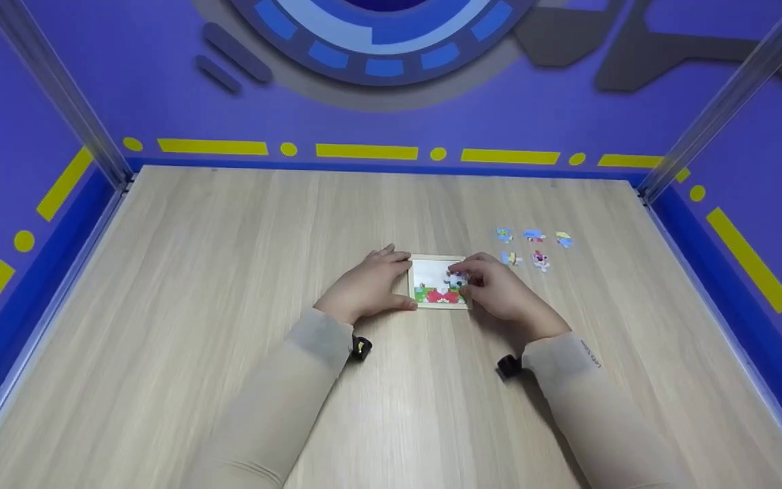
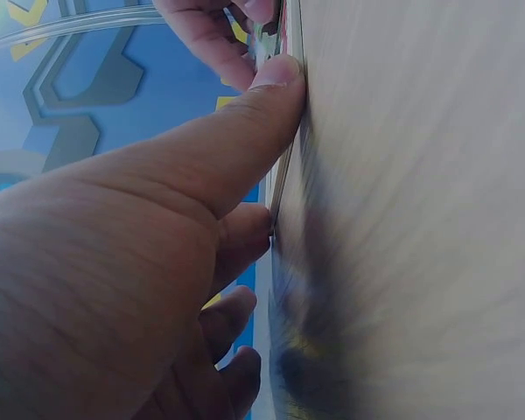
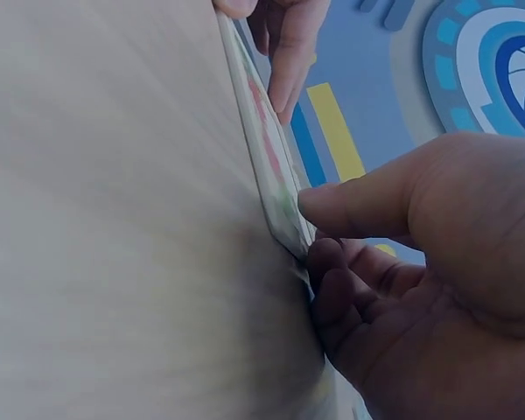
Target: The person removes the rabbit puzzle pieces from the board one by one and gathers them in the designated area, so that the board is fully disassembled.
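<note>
A small wooden puzzle frame (image 1: 442, 306) lies flat on the table, with red and green pieces (image 1: 434, 295) along its near side. My left hand (image 1: 372, 280) holds the frame's left side, thumb at the near corner and fingers at the far one; its thumb also shows on the edge in the left wrist view. Over the frame's right side, my right hand (image 1: 503, 291) has thumb and index finger around a puzzle piece (image 1: 457, 279), whose right part is hidden. In the right wrist view the right thumb (image 3: 332, 208) is bent over the frame (image 3: 252, 144).
Several loose puzzle pieces lie beyond and right of the right hand, among them a blue one (image 1: 504, 235) and a red one (image 1: 540, 261). The wood-grain table (image 1: 262, 224) ends at blue panels (image 1: 384, 122) at the back and sides.
</note>
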Demonstrator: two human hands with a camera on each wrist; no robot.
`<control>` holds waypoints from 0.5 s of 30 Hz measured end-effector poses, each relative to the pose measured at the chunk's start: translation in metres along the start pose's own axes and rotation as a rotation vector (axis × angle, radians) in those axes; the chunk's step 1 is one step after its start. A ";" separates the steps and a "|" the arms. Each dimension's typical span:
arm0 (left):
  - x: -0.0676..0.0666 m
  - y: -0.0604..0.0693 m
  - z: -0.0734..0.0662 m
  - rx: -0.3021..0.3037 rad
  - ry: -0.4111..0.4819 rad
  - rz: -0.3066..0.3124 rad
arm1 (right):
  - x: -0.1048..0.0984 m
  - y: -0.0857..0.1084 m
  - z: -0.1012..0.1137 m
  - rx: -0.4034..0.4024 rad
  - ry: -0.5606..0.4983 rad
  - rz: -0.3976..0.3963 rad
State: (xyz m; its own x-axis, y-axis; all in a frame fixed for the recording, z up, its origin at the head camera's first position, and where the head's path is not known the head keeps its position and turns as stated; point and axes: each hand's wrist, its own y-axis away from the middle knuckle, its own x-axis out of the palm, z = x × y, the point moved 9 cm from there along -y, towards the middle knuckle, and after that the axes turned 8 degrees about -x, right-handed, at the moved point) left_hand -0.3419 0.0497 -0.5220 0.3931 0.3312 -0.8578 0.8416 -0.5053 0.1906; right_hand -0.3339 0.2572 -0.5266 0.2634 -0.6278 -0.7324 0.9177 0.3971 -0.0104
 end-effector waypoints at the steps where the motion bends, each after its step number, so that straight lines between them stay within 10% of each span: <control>1: 0.000 0.000 0.000 0.000 -0.002 0.001 | -0.001 0.000 0.000 0.000 -0.011 0.002; 15: 0.002 -0.004 0.002 -0.003 -0.004 0.004 | -0.028 0.005 -0.006 0.020 -0.061 -0.049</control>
State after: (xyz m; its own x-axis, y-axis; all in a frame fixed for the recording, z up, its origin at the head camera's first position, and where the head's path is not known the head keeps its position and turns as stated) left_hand -0.3453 0.0503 -0.5255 0.3951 0.3254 -0.8591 0.8411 -0.5041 0.1959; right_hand -0.3378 0.2806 -0.5104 0.2354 -0.6857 -0.6888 0.9354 0.3523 -0.0311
